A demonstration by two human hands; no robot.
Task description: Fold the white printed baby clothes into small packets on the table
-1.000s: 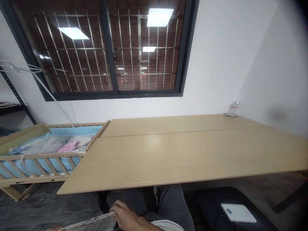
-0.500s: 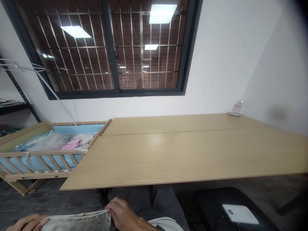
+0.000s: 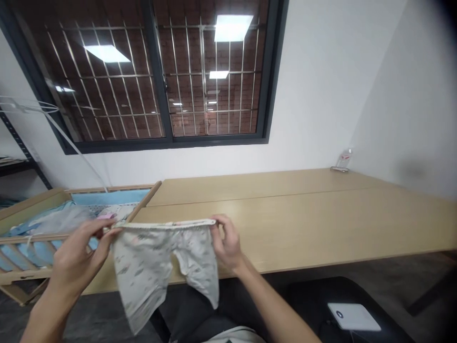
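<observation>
A small pair of light grey-white patterned shorts (image 3: 143, 262) hangs stretched between my hands, its two legs dangling down. My left hand (image 3: 84, 250) pinches the left end of the elastic waistband. At the waistband's other end, my right hand (image 3: 226, 240) is closed with thumb and fingers on the fabric. The shorts hang in front of the near edge of the wooden table (image 3: 303, 224), and a strip of tabletop shows between the legs.
On the left stands a wooden crib (image 3: 35, 238) with blue lining and cloth inside. A plastic bottle (image 3: 344, 158) sits at the table's back right. A white device (image 3: 353, 316) rests on a black seat (image 3: 314, 295) at lower right. A barred window (image 3: 210, 95) is ahead.
Both hands have risen from the bottom edge of the view, lifting the shorts up before the table. The legs of the shorts now show. The view has shifted slightly.
</observation>
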